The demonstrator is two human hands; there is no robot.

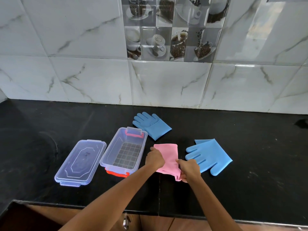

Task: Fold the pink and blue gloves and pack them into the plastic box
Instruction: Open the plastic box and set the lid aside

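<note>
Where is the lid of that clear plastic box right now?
The lid lies flat on the black counter at the left of the head view, just left of the open plastic box and apart from both hands.

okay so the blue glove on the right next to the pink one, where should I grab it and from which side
Take the blue glove by its wide cuff edge, which points to the far right, coming in from the right. It lies flat with its finger tips aimed toward the pink glove and both hands, so the cuff side looks free, and likely gives a straight edge to pinch and fold over.
</note>
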